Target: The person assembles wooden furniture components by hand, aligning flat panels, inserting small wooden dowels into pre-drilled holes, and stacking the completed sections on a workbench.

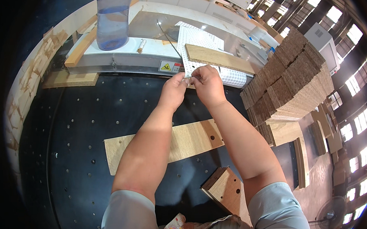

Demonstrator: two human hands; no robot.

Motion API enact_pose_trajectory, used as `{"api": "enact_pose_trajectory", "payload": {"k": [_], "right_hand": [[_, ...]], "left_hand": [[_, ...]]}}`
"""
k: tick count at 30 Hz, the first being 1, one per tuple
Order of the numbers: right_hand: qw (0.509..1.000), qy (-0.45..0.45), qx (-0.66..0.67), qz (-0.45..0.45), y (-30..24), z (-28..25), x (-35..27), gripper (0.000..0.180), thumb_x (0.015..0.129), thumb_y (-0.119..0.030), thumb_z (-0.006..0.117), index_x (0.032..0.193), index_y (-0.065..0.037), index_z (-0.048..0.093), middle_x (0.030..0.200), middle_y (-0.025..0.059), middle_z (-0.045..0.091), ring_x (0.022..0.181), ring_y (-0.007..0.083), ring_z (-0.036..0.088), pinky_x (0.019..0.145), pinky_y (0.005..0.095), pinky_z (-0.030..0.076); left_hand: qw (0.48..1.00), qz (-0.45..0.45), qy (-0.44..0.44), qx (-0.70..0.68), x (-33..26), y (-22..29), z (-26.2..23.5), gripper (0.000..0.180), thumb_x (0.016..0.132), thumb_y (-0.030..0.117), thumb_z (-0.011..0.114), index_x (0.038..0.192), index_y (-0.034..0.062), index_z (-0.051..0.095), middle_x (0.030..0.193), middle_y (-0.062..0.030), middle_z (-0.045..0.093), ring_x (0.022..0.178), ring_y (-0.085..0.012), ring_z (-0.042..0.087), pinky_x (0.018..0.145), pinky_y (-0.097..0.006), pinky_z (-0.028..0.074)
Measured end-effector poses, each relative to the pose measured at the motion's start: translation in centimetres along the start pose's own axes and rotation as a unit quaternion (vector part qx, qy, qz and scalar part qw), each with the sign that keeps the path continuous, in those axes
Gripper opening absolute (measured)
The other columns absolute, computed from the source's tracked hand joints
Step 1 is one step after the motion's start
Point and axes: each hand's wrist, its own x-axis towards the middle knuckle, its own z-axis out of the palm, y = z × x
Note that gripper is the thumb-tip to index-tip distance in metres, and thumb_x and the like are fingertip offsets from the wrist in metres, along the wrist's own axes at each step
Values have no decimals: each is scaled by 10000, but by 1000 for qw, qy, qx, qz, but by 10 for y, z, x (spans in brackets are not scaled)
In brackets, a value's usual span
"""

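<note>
White sheet: a thin white sheet full of small holes (196, 42) lay at the far edge of the dark bench (82, 131), partly on the grey machine top (147, 30) behind it.
Its long way: it ran from the near edge, by the hands, away toward the far right (the right part curved down over the edge).
Wood strip: a flat wood strip (218, 57) lay across the sheet, touching it.
Left hand: the left hand (173, 90) pinched the sheet's near edge, fingers (185, 81) closed on it.
Right hand: the right hand (206, 84) pinched the same edge just beside it, fingers closed too; both hands were equally near.
Which way: the sheet lay straight ahead of the fingers, going away from the person.
Around: a long wood board with holes (188, 141) lay under the forearms, a small wood block (228, 192) near the lap, a tall stack of brown boards (288, 81) on the right, a clear blue-tinted jug (112, 21) far left.
</note>
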Motion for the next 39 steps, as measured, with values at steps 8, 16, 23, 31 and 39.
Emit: {"api": "enact_pose_trajectory", "payload": {"k": [8, 16, 23, 31, 39], "right_hand": [[1000, 22, 6, 0, 5, -3, -4, 99, 687, 9, 661, 750, -38, 601, 791, 100, 580, 815, 305, 552, 725, 387, 469], [998, 20, 59, 20, 2, -10, -5, 88, 699, 8, 656, 756, -35, 606, 771, 98, 579, 823, 287, 564, 721, 367, 473], [992, 2, 106, 62, -8, -5, 1, 132, 721, 54, 639, 815, -22, 588, 839, 126, 590, 839, 284, 568, 744, 338, 492], [998, -16, 62, 16, -11, -1, 6, 150, 726, 56, 601, 837, -36, 563, 801, 126, 593, 852, 314, 546, 739, 388, 476], [997, -22, -17, -79, -7, -4, 9, 204, 686, 78, 619, 842, -31, 545, 854, 126, 588, 827, 308, 561, 720, 369, 464]], "left_hand": [[999, 23, -2, 48, 3, -7, 1, 216, 913, 65, 498, 1096, 4, 594, 968, -40, 640, 885, -81, 538, 826, -237, 415], [999, 13, -8, -34, 4, -6, 4, 164, 917, 38, 494, 1040, 0, 596, 947, -12, 622, 879, -66, 524, 829, -223, 406], [996, 51, 38, 67, 1, -4, 3, 194, 880, 103, 559, 1046, 23, 619, 896, -99, 666, 814, -149, 594, 776, -282, 459], [987, 54, 58, 140, 1, 0, 0, 213, 880, 151, 559, 1037, 25, 629, 922, -176, 653, 842, -270, 628, 772, -322, 471], [989, 23, 56, 138, 2, 0, 0, 216, 908, 112, 538, 1067, -1, 631, 938, -85, 680, 847, -113, 586, 801, -261, 451]]}}
